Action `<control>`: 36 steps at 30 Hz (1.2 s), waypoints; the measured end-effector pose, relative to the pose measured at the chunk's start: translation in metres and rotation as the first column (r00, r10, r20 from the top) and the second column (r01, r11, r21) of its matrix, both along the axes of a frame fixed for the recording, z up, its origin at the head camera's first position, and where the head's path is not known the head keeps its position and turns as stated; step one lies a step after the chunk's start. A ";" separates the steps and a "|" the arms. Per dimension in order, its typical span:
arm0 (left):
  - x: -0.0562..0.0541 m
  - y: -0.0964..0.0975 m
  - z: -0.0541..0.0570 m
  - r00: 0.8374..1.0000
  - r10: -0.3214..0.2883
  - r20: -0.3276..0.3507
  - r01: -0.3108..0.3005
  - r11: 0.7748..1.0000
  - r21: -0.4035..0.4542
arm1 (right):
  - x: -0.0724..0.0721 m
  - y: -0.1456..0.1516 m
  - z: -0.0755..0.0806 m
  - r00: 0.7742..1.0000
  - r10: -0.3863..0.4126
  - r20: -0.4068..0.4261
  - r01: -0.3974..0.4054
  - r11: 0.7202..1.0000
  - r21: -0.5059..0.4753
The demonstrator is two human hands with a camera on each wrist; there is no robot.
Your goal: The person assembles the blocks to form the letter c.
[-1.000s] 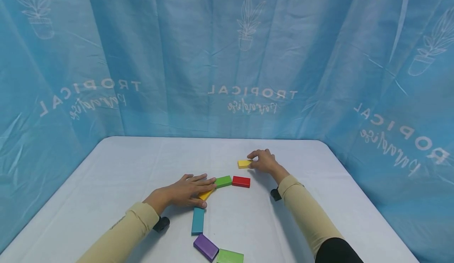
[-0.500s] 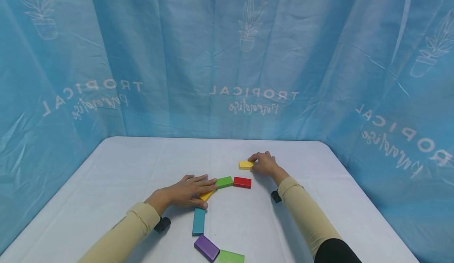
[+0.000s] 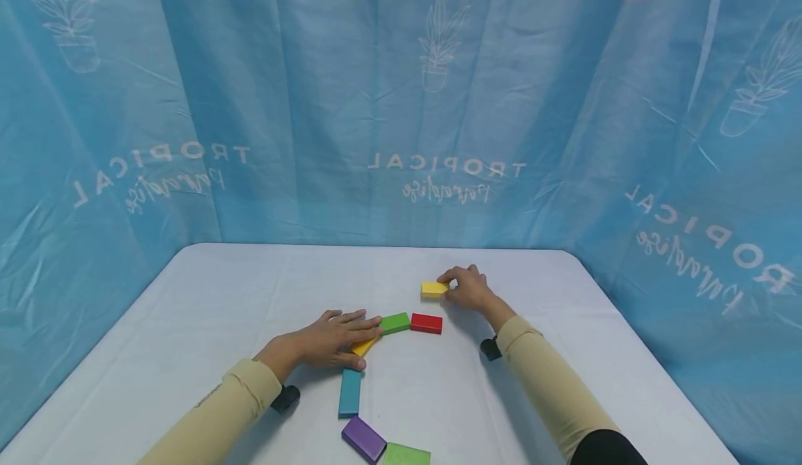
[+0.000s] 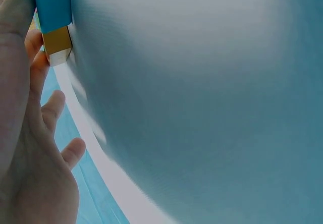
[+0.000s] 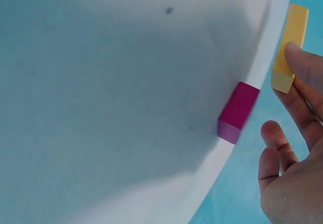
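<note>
My right hand (image 3: 466,288) pinches a yellow block (image 3: 433,289) between thumb and fingers at the table's far side. In the right wrist view the yellow block (image 5: 291,45) hangs above a magenta block (image 5: 239,112), which my hand hides in the head view. My left hand (image 3: 330,337) lies with fingers straight and spread over an orange-yellow block (image 3: 365,345), partly covering it. Its fingertips reach the end of a green block (image 3: 395,323), and the thumb lies by a teal block (image 3: 350,393). A red block (image 3: 426,323) adjoins the green one.
A purple block (image 3: 364,439) and a light green block (image 3: 407,454) continue the curved row towards the near edge. All lie on a white-covered table (image 3: 263,277). Blue printed curtains (image 3: 326,103) surround its back and sides.
Over the last second the right hand's hold on the yellow block has shifted slightly, and a thin shadow now shows under the block. The left hand and the row stay put.
</note>
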State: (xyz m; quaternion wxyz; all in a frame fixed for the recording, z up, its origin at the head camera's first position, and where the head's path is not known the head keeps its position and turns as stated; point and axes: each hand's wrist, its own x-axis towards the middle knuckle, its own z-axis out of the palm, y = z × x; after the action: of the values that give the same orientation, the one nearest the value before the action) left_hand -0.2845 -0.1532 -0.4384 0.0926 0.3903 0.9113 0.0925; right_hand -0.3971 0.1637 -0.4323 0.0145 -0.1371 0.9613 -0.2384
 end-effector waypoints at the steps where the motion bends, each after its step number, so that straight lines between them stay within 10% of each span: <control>1: 0.000 0.000 0.000 1.000 0.000 0.000 0.000 1.000 -0.001 | 0.002 0.001 0.002 1.000 0.008 -0.007 -0.008 1.000 -0.003; 22: 0.000 -0.002 -0.001 1.000 -0.024 -0.020 0.025 0.999 0.025 | 0.125 0.032 0.010 0.992 0.106 0.071 -0.091 0.977 -0.194; 36: 0.002 0.000 0.003 1.000 -0.005 0.011 0.005 1.000 0.015 | 0.194 0.048 -0.001 0.928 0.320 0.192 -0.282 0.938 -0.201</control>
State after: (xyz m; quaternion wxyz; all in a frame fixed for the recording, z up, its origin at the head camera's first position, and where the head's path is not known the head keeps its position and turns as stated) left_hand -0.2829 -0.1533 -0.4355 0.0949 0.3926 0.9092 0.1010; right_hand -0.2034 0.2120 -0.4336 0.1465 -0.2565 0.8973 -0.3279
